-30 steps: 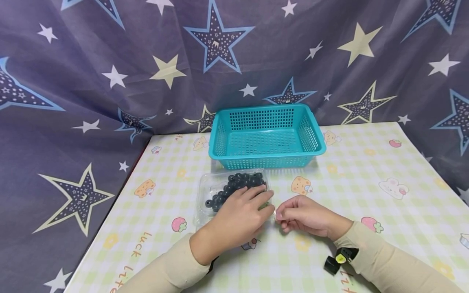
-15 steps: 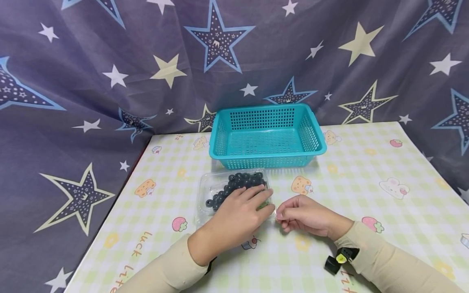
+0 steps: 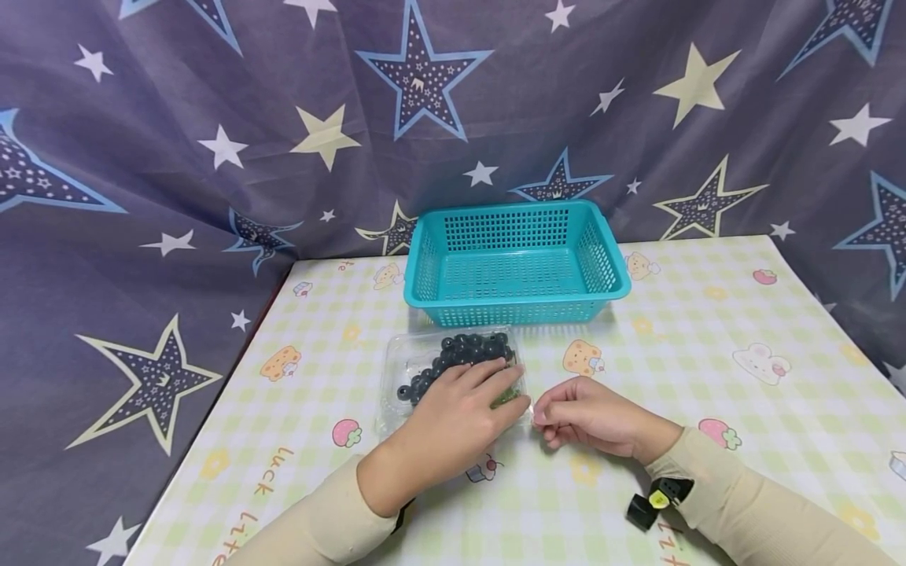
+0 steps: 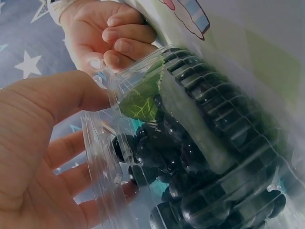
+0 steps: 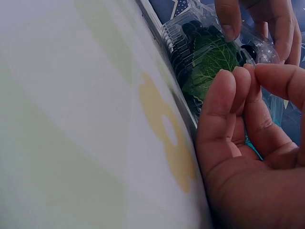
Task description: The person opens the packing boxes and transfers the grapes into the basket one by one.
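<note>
A clear plastic clamshell box (image 3: 392, 358) with dark grapes (image 3: 442, 363) inside lies on the table in the head view. My left hand (image 3: 453, 417) rests on the right part of its lid, the fingers spread and lightly bent. In the left wrist view the thumb (image 4: 71, 93) touches the box near its rim, and a green leaf (image 4: 140, 102) shows through the plastic. At the box's near right corner my right hand (image 3: 594, 417) pinches the edge between thumb and forefinger. The right wrist view shows that pinch beside the leaf (image 5: 214, 62); the fingertips partly hide the edge.
Just behind the box stands a turquoise perforated basket (image 3: 517, 303), with nothing in it. A checked tablecloth (image 3: 708, 338) with printed figures covers the table. A starred curtain (image 3: 248, 102) hangs behind and at the sides.
My left hand has slid slightly left and back over the lid, so more of the leaf shows. The right hand, box and basket have stayed in place.
</note>
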A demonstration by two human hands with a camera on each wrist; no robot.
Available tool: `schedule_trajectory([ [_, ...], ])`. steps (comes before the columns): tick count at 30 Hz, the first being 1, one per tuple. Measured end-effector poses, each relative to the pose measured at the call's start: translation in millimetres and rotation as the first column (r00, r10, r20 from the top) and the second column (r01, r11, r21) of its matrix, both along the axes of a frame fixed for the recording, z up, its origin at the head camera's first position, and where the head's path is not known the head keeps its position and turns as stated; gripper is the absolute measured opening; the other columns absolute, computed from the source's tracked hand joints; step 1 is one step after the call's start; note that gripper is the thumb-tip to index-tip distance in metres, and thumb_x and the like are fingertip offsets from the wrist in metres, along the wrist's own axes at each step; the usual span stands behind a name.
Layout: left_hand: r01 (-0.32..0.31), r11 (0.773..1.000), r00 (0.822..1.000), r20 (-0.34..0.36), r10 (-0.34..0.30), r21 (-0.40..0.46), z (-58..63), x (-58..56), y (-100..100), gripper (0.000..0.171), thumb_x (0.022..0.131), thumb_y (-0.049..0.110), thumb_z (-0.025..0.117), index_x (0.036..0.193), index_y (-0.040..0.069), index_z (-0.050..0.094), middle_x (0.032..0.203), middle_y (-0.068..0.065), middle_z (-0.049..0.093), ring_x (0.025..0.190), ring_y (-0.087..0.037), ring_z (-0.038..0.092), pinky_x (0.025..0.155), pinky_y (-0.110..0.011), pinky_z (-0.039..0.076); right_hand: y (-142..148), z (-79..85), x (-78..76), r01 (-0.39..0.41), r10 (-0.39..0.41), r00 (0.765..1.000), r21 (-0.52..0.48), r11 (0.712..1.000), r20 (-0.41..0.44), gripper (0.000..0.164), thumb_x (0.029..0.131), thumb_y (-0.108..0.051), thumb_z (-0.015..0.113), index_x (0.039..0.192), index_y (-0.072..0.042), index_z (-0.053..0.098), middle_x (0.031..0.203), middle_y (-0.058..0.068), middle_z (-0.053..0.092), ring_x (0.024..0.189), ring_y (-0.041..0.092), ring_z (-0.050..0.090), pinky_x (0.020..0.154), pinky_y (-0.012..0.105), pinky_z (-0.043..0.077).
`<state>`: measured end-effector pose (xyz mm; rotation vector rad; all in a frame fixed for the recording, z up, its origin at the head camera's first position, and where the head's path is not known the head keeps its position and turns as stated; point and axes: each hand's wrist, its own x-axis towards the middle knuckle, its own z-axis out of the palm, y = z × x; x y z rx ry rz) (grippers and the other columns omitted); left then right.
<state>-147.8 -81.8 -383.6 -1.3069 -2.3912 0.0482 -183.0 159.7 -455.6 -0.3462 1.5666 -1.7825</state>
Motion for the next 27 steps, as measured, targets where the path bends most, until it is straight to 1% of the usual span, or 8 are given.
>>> schedule_trajectory([
  [9, -0.001, 1.0, 1.0, -0.01, 0.001, 0.003, -0.5, 1.6, -4.0, 0.037, 0.09, 0.017, 0.065, 0.125, 0.025, 0.061, 0.139, -0.006, 0.051, 0.128, -0.028, 0.048, 0.09, -0.044, 0.049, -0.4, -0.5, -0.3, -0.004, 0.004, 1.0, 0.004, 1.0, -0.005, 0.027, 0.088, -0.01, 0.06, 0.099, 0.015, 0.06, 0.082, 0.011, 0.064, 0.069, 0.015, 0.062, 0.069, 0.031, 0.056],
  [13, -0.001, 1.0, 1.0, -0.016, 0.001, 0.014, -1.1, 2.4, -5.8, 0.036, 0.092, 0.015, 0.062, 0.126, 0.026, 0.061, 0.136, -0.004, 0.053, 0.125, -0.026, 0.05, 0.088, -0.042, 0.05, -0.4, -0.1, 0.0, -0.004, 0.004, 1.0, 0.003, 1.0, 0.0, 0.028, 0.088, -0.01, 0.06, 0.099, 0.015, 0.06, 0.081, 0.01, 0.064, 0.069, 0.015, 0.062, 0.069, 0.031, 0.055],
  [21, 0.032, 0.998, 0.999, -0.016, -0.031, 0.06, -1.4, 2.1, -6.6, 0.03, 0.097, 0.012, 0.049, 0.124, 0.019, 0.061, 0.122, -0.003, 0.059, 0.108, -0.021, 0.054, 0.076, -0.035, 0.049, -1.0, 0.3, 0.9, -0.002, 0.002, 1.0, 0.01, 1.0, -0.003, 0.024, 0.087, -0.008, 0.06, 0.096, 0.013, 0.06, 0.08, 0.01, 0.064, 0.069, 0.015, 0.062, 0.069, 0.031, 0.056],
  [23, 0.047, 0.996, 0.999, -0.031, -0.044, 0.081, -1.1, 1.9, -6.4, 0.029, 0.098, 0.012, 0.044, 0.12, 0.017, 0.063, 0.118, -0.004, 0.06, 0.103, -0.021, 0.055, 0.072, -0.034, 0.049, -1.2, 0.4, 1.0, 0.0, 0.0, 1.0, 0.012, 1.0, -0.003, 0.023, 0.086, -0.008, 0.06, 0.096, 0.013, 0.06, 0.08, 0.01, 0.064, 0.068, 0.015, 0.062, 0.069, 0.031, 0.055],
  [27, 0.07, 0.991, 0.995, -0.077, -0.062, 0.115, 6.3, 5.1, -6.1, 0.027, 0.098, 0.012, 0.041, 0.111, 0.013, 0.064, 0.111, -0.004, 0.061, 0.093, -0.022, 0.056, 0.063, -0.031, 0.046, -1.2, 0.0, 0.9, 0.002, -0.002, 1.0, 0.013, 1.0, -0.003, 0.024, 0.086, -0.007, 0.06, 0.097, 0.014, 0.06, 0.079, 0.01, 0.064, 0.068, 0.015, 0.062, 0.068, 0.031, 0.055],
])
